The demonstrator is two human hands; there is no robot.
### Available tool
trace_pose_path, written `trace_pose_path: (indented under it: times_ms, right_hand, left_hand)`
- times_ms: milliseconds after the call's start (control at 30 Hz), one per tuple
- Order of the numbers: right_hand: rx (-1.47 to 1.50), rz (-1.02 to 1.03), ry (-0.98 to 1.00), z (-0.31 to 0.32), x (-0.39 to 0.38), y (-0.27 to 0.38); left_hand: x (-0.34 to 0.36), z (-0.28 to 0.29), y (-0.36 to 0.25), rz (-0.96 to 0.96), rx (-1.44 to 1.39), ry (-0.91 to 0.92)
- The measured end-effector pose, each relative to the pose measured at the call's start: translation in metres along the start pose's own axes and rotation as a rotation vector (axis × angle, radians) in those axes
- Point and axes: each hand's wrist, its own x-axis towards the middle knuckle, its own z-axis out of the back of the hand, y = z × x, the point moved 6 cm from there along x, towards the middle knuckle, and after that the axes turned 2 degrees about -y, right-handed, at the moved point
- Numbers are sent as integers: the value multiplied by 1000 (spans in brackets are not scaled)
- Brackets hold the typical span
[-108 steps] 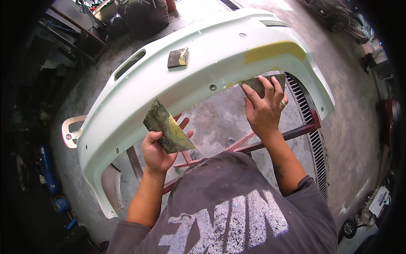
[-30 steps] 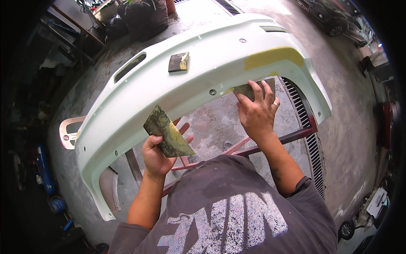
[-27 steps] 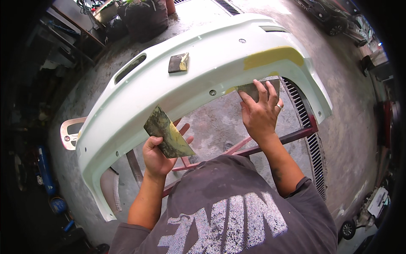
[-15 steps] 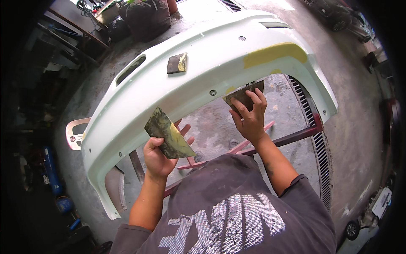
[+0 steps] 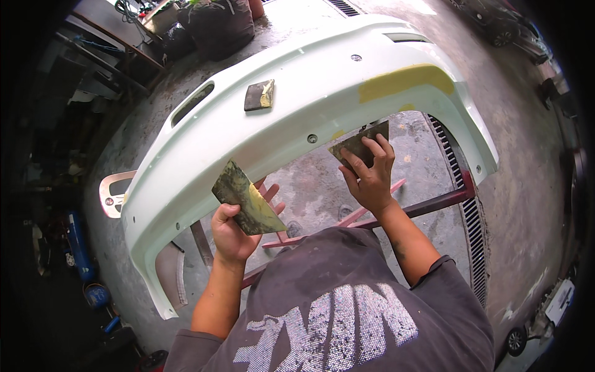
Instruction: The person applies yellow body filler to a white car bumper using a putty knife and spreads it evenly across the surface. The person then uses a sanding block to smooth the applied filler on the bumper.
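In my left hand [image 5: 230, 230] is a flat dark plate [image 5: 243, 201], smeared with yellow-green putty, with my thumb on its face and my other fingers behind it. My right hand [image 5: 374, 177] grips a dark, flat putty spreader [image 5: 364, 144], fingertips pressed on its upper face. The spreader is at the near edge of a pale car bumper [image 5: 291, 93]; whether it touches is hard to tell. Yellow putty [image 5: 409, 80] covers a long patch on the bumper's right part, with smaller dabs along the near edge. A second dark square spreader [image 5: 255, 99], putty-streaked, lies on top of the bumper.
A dark red metal stand [image 5: 427, 201] is below the bumper. A slotted floor drain [image 5: 472, 229] runs along the right. Black bags [image 5: 220, 31] are at the far left, a blue cylinder [image 5: 79, 248] at the left, and parked cars [image 5: 496, 28] at the far right.
The view has shifted slightly, so the bumper appears a little lower and to the right. Both hands keep their holds, with hardly any visible movement against the bumper.
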Motion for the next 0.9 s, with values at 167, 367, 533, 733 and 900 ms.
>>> trace_pose_path:
  times_ms: [167,367,533,733,900]
  right_hand:
    - [-4,12,-29,10,11,4]
    - [732,-215,173,80,-7,48]
    - [1014,-216,377,97,-13,94]
    - [741,-80,342,107,-14,102]
    - [593,-82,336,129,-18,88]
  left_hand:
    - [-2,-2,-1,5,44,-9]
    - [-36,19,29,213,68,-40]
    - [-26,-7,67,412,-2,-17]
    - [-8,-48,72,330,115,106]
    - [-8,-76,77,254,190,124]
